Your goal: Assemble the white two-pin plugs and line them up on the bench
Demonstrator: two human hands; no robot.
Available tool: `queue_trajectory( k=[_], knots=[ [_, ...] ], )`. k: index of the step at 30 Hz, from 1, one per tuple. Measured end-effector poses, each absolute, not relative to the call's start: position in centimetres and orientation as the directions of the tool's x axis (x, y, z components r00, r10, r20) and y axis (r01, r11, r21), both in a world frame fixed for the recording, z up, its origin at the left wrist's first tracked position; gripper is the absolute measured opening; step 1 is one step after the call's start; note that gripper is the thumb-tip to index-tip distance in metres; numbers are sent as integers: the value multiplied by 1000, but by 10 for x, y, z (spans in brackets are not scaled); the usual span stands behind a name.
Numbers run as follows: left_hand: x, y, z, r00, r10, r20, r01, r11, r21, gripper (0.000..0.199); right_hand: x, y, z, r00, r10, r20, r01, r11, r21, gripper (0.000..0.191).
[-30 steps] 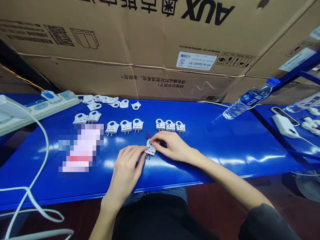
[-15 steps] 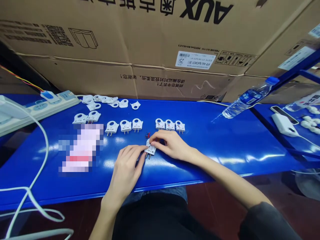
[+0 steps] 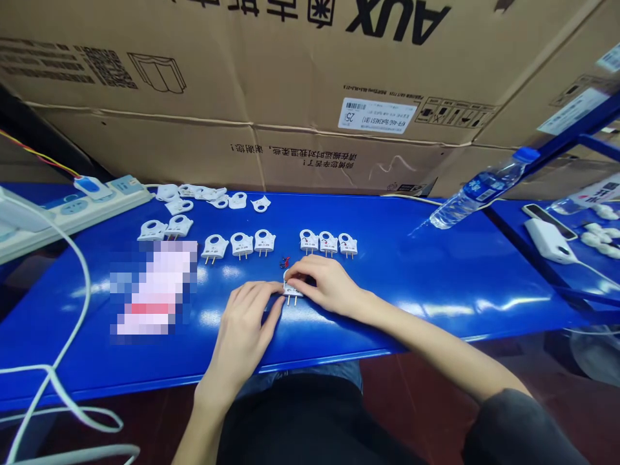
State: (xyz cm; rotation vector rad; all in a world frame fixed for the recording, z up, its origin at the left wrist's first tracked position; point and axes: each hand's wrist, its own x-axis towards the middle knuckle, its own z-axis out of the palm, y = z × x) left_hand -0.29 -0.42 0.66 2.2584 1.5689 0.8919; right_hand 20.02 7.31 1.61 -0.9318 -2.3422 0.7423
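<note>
A white two-pin plug (image 3: 292, 291) is held between my hands near the table's front, its metal pins pointing toward me. My left hand (image 3: 252, 316) is closed on its left side. On its upper right, the fingers of my right hand (image 3: 327, 284) are closed and cover part of the plug. Just beyond lie small red and black wires (image 3: 284, 262). Farther back, three white plug pieces (image 3: 328, 242) with reddish bits inside stand in a row. Left of those, three similar pieces (image 3: 242, 245) sit with their pins toward me.
Ring-shaped white covers (image 3: 237, 201) lie along the back of the blue table (image 3: 397, 278). At left are a power strip (image 3: 77, 210), a white cable (image 3: 87, 290) and a blurred pink patch (image 3: 159, 284). A water bottle (image 3: 477, 194) lies at right before a large carton (image 3: 290, 77).
The plug in my hands has turned a little, its pins now pointing more directly toward me. My right hand has shifted slightly left. The view has moved a little.
</note>
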Motion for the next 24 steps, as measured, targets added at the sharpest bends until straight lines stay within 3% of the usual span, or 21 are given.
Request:
queue_trajectory(
  k=[11, 17, 24],
  knots=[
    [-2, -5, 6, 212, 941, 265, 791, -324, 518, 26, 207, 78, 30, -593, 737, 324, 429, 631, -647, 11],
    [-2, -5, 6, 190, 943, 272, 795, -310, 521, 29, 215, 79, 40, -781, 594, 192, 412, 722, -556, 19],
    [-1, -4, 6, 200, 941, 273, 811, -316, 493, 32, 215, 78, 38, -815, 559, 152, 439, 767, -467, 13]
  ],
)
